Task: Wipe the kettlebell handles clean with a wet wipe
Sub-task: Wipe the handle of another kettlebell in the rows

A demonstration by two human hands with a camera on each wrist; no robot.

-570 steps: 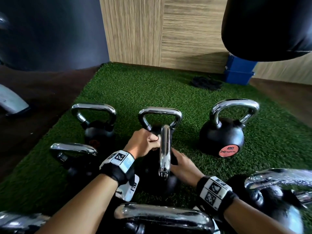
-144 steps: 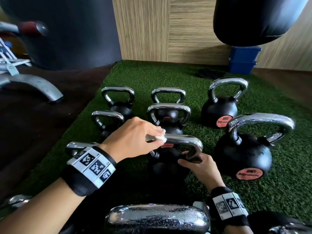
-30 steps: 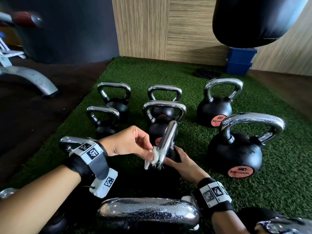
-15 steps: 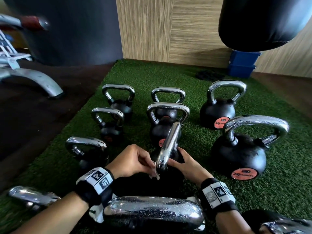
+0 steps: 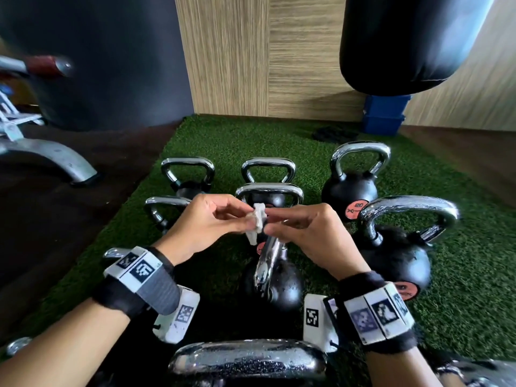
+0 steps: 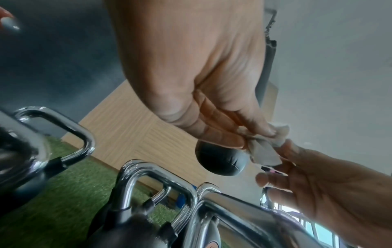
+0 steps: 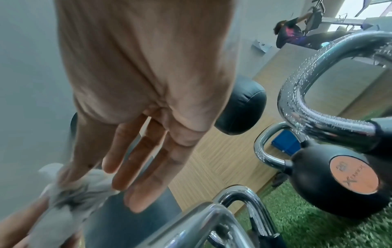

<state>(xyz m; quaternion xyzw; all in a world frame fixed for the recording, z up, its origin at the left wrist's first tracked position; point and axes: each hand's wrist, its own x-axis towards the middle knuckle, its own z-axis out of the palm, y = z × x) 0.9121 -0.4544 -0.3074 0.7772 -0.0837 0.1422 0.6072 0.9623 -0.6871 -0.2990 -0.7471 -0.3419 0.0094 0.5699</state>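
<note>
Both hands are raised over the middle kettlebell (image 5: pixel 279 286), whose chrome handle (image 5: pixel 266 261) stands edge-on to me below them. A small crumpled white wet wipe (image 5: pixel 258 222) is held between the two hands. My left hand (image 5: pixel 247 217) pinches its left side with thumb and fingertips, as the left wrist view shows on the wet wipe (image 6: pixel 263 147). My right hand (image 5: pixel 270 222) pinches the other side. In the right wrist view, three fingers (image 7: pixel 152 167) hang straight beside the wet wipe (image 7: pixel 70 189). Neither hand touches a kettlebell.
Several more chrome-handled black kettlebells stand on the green turf (image 5: pixel 229 141): a big one (image 5: pixel 391 252) at right, another (image 5: pixel 351 191) behind it, and smaller ones left and behind. A wet handle (image 5: pixel 248 361) lies nearest me. A punching bag (image 5: pixel 405 43) hangs top right, and a bench leg (image 5: pixel 50 157) is at left.
Half a second ago the left hand held the wipe low at the handle and the right hand rested on the kettlebell. Both hands have since lifted off and now hold the wipe between them.
</note>
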